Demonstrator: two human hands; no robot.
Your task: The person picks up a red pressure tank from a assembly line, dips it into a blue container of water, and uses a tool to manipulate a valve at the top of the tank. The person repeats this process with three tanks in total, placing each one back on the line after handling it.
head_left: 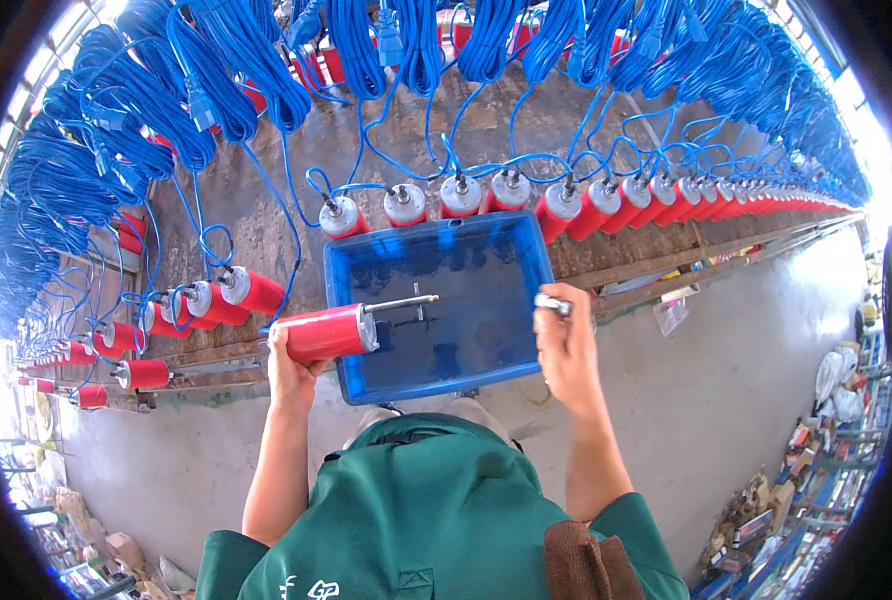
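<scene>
**Left hand (291, 375) grips red cylinder (321, 335) at blue bin (446, 384); right hand (568, 345) holds small metal piece (554, 304)**

Long brown bench (326, 142) curves across the view, worn top. Grey floor (716, 350) below and to the right. Blue cable coils (246, 60) in a thick band along the far side, loose leads running down to the near edge. Person in green shirt (436, 510) at bottom center, brown cloth (594, 568) by the right sleeve. Blue bin, rectangular, in front of the person at the near bench edge; inside dark and reflective, contents unclear. Row of red cylinders (598, 212) with grey end caps runs behind the bin and off right, close together, leads attached; another cluster (253, 291) at left.

Held cylinder: roughly sideways over the bin's left rim, capped end facing right. Left hand closed around its left end. Right hand at the bin's right side, fingers curled on the metal piece, exact kind unclear. Thin metal rod (404, 303) sticks out from the capped end, over the bin's interior.
</scene>
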